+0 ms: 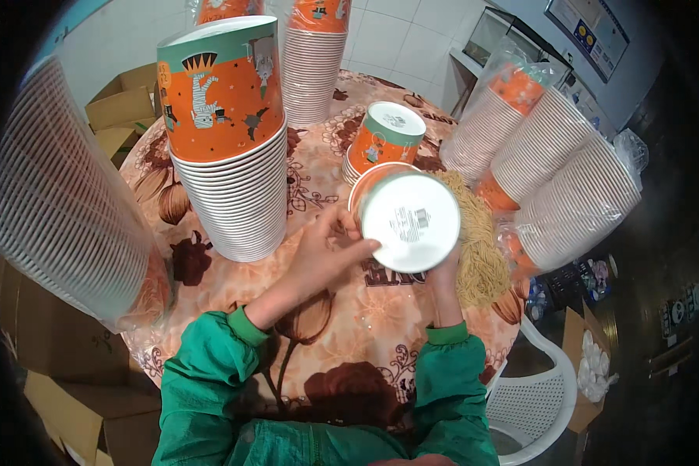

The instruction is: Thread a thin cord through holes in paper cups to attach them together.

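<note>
A paper bucket [421, 252] is tilted over the middle of the table, its white bottom with a printed label turned toward me. Part of its orange side shows at the upper left. My left hand [328, 247] grips it from the left, thumb at the edge of the bottom and fingers curled. From below right, my right hand [445, 281] holds the same bucket; its fingers are mostly hidden behind it. Just beyond stands a short stack of orange and green buckets [388, 138], upside down. A bundle of tan strings [480, 260] lies beside my right hand.
Tall bucket stacks [229, 186] stand at left and at the back [312, 74]. A plastic-wrapped stack [70, 202] leans at far left; several wrapped stacks [579, 206] lie at right. Cardboard boxes [62, 334] sit left of the flowered tablecloth [365, 334], a white chair [540, 404] at right.
</note>
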`<move>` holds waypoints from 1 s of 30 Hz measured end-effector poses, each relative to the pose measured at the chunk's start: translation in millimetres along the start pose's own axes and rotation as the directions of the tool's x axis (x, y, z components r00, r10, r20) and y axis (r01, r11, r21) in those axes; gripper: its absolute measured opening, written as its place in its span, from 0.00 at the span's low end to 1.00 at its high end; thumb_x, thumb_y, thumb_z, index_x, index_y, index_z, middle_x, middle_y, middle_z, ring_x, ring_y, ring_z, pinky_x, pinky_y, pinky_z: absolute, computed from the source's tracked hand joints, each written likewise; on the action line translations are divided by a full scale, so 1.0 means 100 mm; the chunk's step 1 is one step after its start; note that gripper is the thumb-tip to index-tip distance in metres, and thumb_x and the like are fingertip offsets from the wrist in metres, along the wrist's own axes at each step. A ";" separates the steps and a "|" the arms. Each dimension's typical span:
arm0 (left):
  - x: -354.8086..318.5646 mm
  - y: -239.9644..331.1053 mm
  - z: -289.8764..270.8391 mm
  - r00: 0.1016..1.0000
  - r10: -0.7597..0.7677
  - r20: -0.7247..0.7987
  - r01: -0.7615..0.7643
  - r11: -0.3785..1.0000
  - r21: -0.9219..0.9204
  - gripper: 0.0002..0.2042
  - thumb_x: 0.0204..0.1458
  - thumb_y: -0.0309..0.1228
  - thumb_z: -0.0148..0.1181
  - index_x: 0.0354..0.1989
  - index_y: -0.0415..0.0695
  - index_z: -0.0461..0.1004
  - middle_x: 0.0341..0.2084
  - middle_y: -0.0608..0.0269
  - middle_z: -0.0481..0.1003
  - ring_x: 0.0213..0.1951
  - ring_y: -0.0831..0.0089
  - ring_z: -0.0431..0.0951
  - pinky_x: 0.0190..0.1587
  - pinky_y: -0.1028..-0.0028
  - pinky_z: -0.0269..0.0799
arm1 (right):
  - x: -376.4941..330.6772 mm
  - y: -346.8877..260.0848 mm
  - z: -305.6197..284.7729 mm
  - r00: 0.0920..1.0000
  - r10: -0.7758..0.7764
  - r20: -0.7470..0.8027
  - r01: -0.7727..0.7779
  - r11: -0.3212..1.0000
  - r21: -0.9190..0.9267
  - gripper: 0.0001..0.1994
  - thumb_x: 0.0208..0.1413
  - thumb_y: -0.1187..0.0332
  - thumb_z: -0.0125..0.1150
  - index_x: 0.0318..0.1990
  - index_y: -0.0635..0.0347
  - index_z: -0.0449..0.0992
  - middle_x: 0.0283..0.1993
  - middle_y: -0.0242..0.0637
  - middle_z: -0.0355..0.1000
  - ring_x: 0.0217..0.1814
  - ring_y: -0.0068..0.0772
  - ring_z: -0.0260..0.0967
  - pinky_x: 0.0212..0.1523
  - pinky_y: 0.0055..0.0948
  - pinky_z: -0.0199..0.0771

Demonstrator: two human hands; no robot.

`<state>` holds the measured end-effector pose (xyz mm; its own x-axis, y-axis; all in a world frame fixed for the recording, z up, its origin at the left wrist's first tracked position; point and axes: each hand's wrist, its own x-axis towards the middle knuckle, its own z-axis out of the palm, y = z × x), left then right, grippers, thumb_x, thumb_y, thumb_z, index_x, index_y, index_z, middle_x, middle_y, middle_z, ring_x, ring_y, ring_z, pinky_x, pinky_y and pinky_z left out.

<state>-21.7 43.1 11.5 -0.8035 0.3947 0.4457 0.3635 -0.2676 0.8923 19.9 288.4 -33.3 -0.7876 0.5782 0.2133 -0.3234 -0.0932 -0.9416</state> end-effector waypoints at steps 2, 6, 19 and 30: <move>0.15 -0.01 -0.04 0.994 -0.104 -0.026 0.100 0.988 -0.119 0.15 0.56 0.32 0.72 0.35 0.44 0.67 0.31 0.66 0.75 0.33 0.82 0.77 0.34 0.80 0.76 | -0.02 -0.17 0.17 0.986 -0.165 0.024 0.166 0.986 -0.021 0.25 0.66 0.79 0.52 0.70 0.63 0.61 0.56 0.41 0.74 0.51 0.30 0.77 0.50 0.31 0.81; 0.54 0.20 -0.07 0.987 -0.099 -0.126 0.060 0.959 -0.279 0.12 0.62 0.35 0.67 0.35 0.43 0.69 0.28 0.68 0.76 0.32 0.85 0.76 0.31 0.83 0.72 | 0.14 -0.43 0.28 0.981 -0.055 0.184 0.066 0.996 -0.055 0.30 0.64 0.80 0.49 0.74 0.62 0.54 0.52 0.40 0.73 0.43 0.26 0.75 0.41 0.24 0.81; 1.83 -0.10 0.02 0.919 0.264 -0.294 -0.256 0.965 0.066 0.14 0.55 0.34 0.68 0.28 0.39 0.70 0.39 0.57 0.67 0.44 0.66 0.70 0.51 0.67 0.69 | 1.11 -0.65 0.67 0.968 -0.107 0.225 0.092 0.993 0.080 0.37 0.54 0.87 0.54 0.73 0.67 0.52 0.46 0.41 0.79 0.34 0.24 0.78 0.31 0.19 0.79; 2.27 -0.31 -0.03 0.909 0.300 -0.291 -0.231 0.941 0.248 0.13 0.59 0.32 0.67 0.29 0.43 0.67 0.34 0.68 0.71 0.26 0.83 0.73 0.26 0.80 0.70 | 1.60 -0.41 0.73 0.953 -0.136 0.271 0.121 0.990 0.070 0.37 0.50 0.88 0.54 0.71 0.68 0.55 0.42 0.40 0.81 0.29 0.21 0.75 0.25 0.17 0.72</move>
<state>-217.2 138.3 84.6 -0.7584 0.0225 0.6514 0.6443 -0.1253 0.7544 -131.3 325.3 58.3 -0.8487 0.3441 0.4017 -0.4525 -0.0791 -0.8882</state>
